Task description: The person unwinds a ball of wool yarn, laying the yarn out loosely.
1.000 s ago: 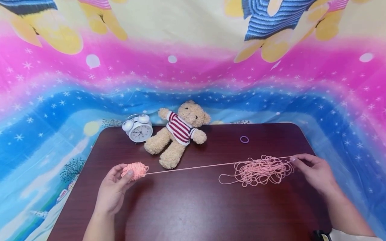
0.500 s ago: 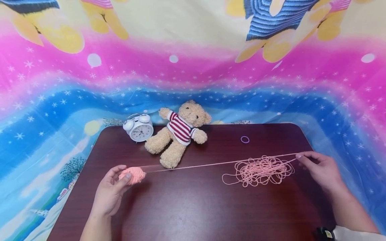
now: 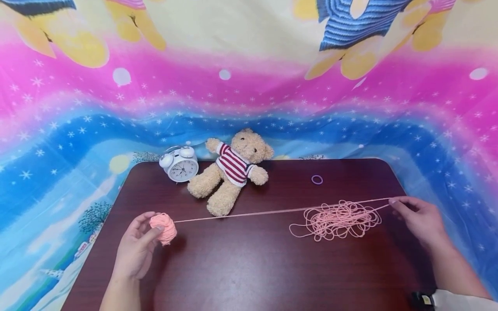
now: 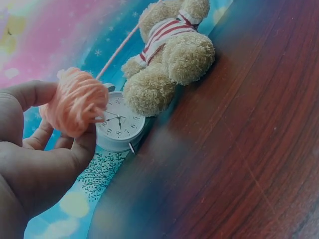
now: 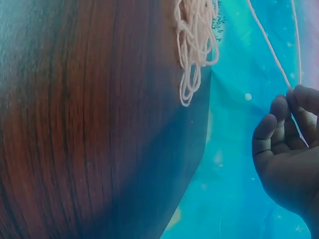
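My left hand (image 3: pixel 134 248) holds a small ball of peach-pink yarn (image 3: pixel 164 229) between thumb and fingers, above the table's left side. In the left wrist view the yarn ball (image 4: pixel 77 103) shows its wound strands, with one strand leading off. That strand (image 3: pixel 241 214) runs taut across the table to my right hand (image 3: pixel 422 222), which pinches it between thumb and forefinger at the right. A loose, tangled heap of the same yarn (image 3: pixel 342 221) lies on the table just left of the right hand. The right wrist view shows two lengths meeting at the pinching fingertips (image 5: pixel 291 97).
At the back of the dark wooden table (image 3: pixel 241 268) a white twin-bell alarm clock (image 3: pixel 182 168) stands beside a teddy bear (image 3: pixel 233 168) in a striped shirt. A purple ring (image 3: pixel 317 179) lies at the back right. A printed cloth (image 3: pixel 249 95) hangs behind.
The left hand has shifted slightly left and turned the yarn ball. My right hand has moved a little right, still pinching the strand. The heap has stayed almost in place.
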`<state>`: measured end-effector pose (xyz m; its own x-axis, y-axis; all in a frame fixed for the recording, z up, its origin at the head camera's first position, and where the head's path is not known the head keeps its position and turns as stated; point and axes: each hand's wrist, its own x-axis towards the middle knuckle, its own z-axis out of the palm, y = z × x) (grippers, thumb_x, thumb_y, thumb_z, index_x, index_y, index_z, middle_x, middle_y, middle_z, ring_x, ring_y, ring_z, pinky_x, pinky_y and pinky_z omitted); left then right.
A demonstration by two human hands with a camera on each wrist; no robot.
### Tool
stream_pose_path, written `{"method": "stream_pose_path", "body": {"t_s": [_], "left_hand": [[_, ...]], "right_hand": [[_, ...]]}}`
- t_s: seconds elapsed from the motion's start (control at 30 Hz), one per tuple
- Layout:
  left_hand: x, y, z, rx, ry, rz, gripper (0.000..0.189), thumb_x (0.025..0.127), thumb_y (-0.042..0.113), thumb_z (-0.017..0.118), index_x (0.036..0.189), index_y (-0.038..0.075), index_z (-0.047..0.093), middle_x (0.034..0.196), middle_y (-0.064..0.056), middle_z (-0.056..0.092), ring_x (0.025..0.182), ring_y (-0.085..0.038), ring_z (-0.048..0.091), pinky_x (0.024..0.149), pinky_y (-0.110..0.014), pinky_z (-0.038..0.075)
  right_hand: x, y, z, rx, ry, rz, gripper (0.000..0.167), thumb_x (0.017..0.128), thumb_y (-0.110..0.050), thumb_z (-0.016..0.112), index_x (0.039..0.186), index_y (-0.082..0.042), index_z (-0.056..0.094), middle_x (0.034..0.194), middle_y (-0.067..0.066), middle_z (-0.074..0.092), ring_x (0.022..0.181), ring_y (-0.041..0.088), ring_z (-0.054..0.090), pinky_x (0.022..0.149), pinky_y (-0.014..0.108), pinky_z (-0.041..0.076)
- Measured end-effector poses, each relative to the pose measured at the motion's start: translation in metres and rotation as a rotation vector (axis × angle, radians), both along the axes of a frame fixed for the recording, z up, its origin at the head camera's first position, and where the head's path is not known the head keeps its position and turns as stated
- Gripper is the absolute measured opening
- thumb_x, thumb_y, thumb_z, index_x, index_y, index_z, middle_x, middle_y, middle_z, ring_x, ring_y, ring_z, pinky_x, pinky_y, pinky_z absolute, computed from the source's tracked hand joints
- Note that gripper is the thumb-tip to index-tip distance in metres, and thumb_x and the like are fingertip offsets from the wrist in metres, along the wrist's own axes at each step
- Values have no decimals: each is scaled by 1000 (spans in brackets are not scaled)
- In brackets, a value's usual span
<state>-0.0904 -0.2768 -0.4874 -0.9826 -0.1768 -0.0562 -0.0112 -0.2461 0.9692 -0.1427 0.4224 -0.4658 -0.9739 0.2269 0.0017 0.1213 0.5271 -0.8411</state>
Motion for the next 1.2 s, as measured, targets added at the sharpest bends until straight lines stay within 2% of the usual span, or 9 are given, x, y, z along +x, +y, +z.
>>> {"method": "stream_pose_path", "body": {"t_s": [0.13, 0.27, 0.4, 0.73, 0.83, 0.97, 1.2], "left_hand": [[-1, 0, 0, 14, -14, 18, 39, 99, -9, 61, 133, 5, 46, 116, 2, 68, 97, -9, 66, 74, -21, 56], [-1, 0, 0, 41, -30, 8, 34, 98, -8, 64, 126, 6, 51, 105, 0, 75, 87, -10, 69, 69, -23, 57], [-1, -1, 0, 43, -37, -8, 31, 98, -5, 65, 125, 5, 52, 101, -1, 75, 80, -10, 70, 63, -23, 57], [-1, -5, -5, 3, 6, -84, 38, 101, -6, 61, 135, 7, 51, 121, -2, 66, 100, -10, 70, 77, -24, 61], [-1, -7, -5, -7, 13, -65, 40, 99, -7, 62, 136, 3, 52, 124, -2, 65, 102, -10, 69, 78, -23, 61], [0, -8, -4, 9, 31, -1, 34, 99, -7, 63, 132, -1, 56, 121, -1, 69, 102, -10, 70, 79, -22, 60], [0, -12, -1, 65, 15, 103, 27, 103, 7, 62, 129, 4, 54, 115, 1, 70, 102, -7, 69, 86, -20, 58]], "right_hand": [[0, 6, -1, -5, 4, -15, 21, 99, -32, 73, 111, -16, 80, 79, -12, 74, 71, 3, 69, 63, 16, 54], [0, 9, -1, -16, 26, -15, 20, 99, -29, 74, 111, -15, 79, 78, -13, 73, 70, 2, 69, 63, 16, 55], [0, 11, 0, -43, 28, -14, 19, 99, -28, 74, 112, -15, 80, 78, -18, 72, 71, 1, 69, 64, 14, 55], [-1, 14, 1, -66, 24, -30, 12, 98, -27, 74, 106, -22, 81, 77, -18, 72, 69, 0, 69, 63, 14, 55], [-1, 17, 1, -70, 12, -53, 11, 98, -29, 74, 105, -25, 81, 76, -18, 72, 69, 1, 69, 62, 14, 54], [-1, 20, 1, -91, -1, -73, 9, 98, -31, 74, 103, -29, 81, 75, -18, 72, 68, 1, 69, 61, 14, 54], [0, 23, -1, -109, -15, -110, 6, 98, -31, 75, 96, -31, 80, 73, -14, 72, 67, 2, 68, 59, 16, 55]]}}
